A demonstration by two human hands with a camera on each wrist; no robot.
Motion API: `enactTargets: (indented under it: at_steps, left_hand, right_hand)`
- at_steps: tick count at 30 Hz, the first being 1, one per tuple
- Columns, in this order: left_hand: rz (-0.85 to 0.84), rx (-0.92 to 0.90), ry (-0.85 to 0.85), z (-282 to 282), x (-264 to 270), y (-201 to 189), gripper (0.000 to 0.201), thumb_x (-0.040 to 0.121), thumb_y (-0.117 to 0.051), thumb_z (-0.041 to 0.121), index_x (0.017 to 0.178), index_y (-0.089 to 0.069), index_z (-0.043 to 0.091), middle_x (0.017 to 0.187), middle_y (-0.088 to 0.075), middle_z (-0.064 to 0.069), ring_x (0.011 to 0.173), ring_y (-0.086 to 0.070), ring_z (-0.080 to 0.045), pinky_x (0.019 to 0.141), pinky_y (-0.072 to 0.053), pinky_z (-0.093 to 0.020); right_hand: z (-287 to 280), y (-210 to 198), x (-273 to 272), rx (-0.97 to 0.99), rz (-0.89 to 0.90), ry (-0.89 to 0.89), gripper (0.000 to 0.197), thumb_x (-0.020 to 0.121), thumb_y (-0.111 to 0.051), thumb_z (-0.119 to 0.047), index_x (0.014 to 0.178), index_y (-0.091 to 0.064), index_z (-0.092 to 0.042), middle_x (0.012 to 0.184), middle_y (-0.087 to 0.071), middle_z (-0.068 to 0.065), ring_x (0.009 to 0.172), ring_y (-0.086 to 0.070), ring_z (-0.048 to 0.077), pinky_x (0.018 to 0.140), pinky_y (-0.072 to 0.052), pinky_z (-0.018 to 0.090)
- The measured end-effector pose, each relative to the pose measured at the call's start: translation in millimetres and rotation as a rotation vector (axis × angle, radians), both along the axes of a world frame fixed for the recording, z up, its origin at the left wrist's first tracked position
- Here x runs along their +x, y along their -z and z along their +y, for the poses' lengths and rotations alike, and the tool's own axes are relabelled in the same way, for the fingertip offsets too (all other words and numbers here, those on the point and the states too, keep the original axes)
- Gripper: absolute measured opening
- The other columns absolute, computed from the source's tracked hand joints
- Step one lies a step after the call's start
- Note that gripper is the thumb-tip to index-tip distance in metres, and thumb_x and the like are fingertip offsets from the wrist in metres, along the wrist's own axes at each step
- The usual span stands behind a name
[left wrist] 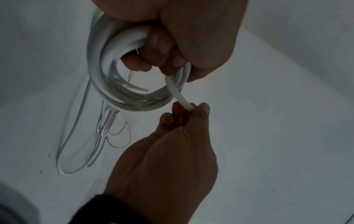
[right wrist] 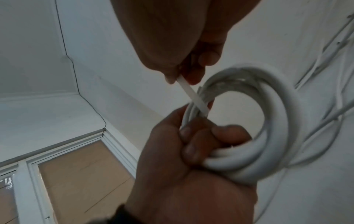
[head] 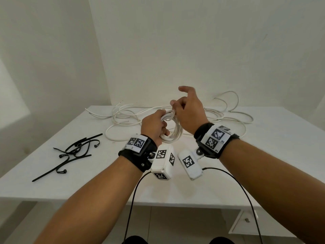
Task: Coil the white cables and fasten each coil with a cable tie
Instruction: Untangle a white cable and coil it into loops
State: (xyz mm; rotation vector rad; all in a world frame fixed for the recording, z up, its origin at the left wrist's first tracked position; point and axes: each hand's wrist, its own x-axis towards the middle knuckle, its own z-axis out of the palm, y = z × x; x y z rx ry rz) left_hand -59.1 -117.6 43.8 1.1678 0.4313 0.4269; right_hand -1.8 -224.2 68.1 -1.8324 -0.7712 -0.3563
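A white cable coil (head: 174,133) of several loops hangs above the table, and my left hand (head: 162,127) grips it with curled fingers. The coil (left wrist: 107,84) shows as a ring in the left wrist view, with my left hand (left wrist: 162,57) around its top. My right hand (head: 174,106) pinches the free cable end (head: 173,112) just above the coil, one finger sticking up. In the right wrist view my right hand (right wrist: 178,77) holds that flat white end (right wrist: 191,94), which runs down to the coil (right wrist: 277,106) in my left hand (right wrist: 201,136).
Loose white cables (head: 126,113) lie tangled across the far half of the white table (head: 263,155), some reaching the back wall. Several black cable ties (head: 77,148) lie in a heap at the left. Black camera leads hang off the table's near edge.
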Motion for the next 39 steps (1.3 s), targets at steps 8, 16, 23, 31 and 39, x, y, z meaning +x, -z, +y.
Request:
enactTargets:
  at_steps: [8, 16, 23, 31, 39]
  left_hand:
    - [0.030, 0.030, -0.054, 1, -1, 1, 0.026, 0.090, -0.059, 0.018, 0.065, -0.057, 0.009, 0.042, -0.040, 0.000, 0.033, -0.028, -0.016, 0.048, -0.039, -0.029]
    - [0.010, 0.184, -0.094, -2, 3, 12, 0.028, 0.083, -0.061, 0.017, 0.056, -0.065, 0.017, 0.050, -0.046, -0.003, 0.040, -0.035, -0.018, 0.050, -0.034, -0.030]
    - [-0.052, 0.403, -0.154, 2, 4, 18, 0.025, 0.084, -0.062, 0.021, 0.066, -0.069, 0.006, 0.053, -0.048, -0.005, 0.047, -0.040, -0.021, 0.056, -0.038, -0.034]
    - [-0.096, 0.784, -0.144, 10, 8, 28, 0.026, 0.089, -0.063, 0.034, 0.069, -0.075, 0.023, 0.060, -0.067, 0.006, 0.060, -0.059, -0.009, 0.061, -0.041, -0.023]
    - [-0.060, 1.045, -0.142, 11, 8, 33, 0.032, 0.090, -0.055, 0.045, 0.092, -0.079, 0.024, 0.081, -0.075, 0.005, 0.077, -0.067, -0.010, 0.063, -0.046, -0.021]
  right_hand:
    - [-9, -3, 0, -0.326, -0.153, -0.046, 0.022, 0.095, -0.060, -0.020, 0.110, -0.076, -0.018, 0.080, -0.071, -0.012, 0.066, -0.058, -0.008, 0.061, -0.038, -0.001]
    - [-14, -3, 0, -0.317, -0.140, -0.072, 0.012, 0.089, -0.070, -0.021, 0.097, -0.078, -0.017, 0.079, -0.071, -0.008, 0.072, -0.065, 0.002, 0.068, -0.049, 0.008]
    - [-14, -3, 0, -0.268, -0.131, -0.061, 0.010, 0.090, -0.069, -0.018, 0.093, -0.078, -0.015, 0.070, -0.068, -0.012, 0.069, -0.066, 0.003, 0.065, -0.051, 0.009]
    - [-17, -9, 3, -0.375, -0.094, -0.049, 0.017, 0.092, -0.060, -0.015, 0.088, -0.076, -0.017, 0.066, -0.064, -0.013, 0.060, -0.057, 0.000, 0.052, -0.038, 0.002]
    - [-23, -9, 6, -0.410, 0.006, -0.082, 0.012, 0.089, -0.065, -0.014, 0.080, -0.074, -0.016, 0.066, -0.069, -0.007, 0.064, -0.065, 0.005, 0.062, -0.051, 0.015]
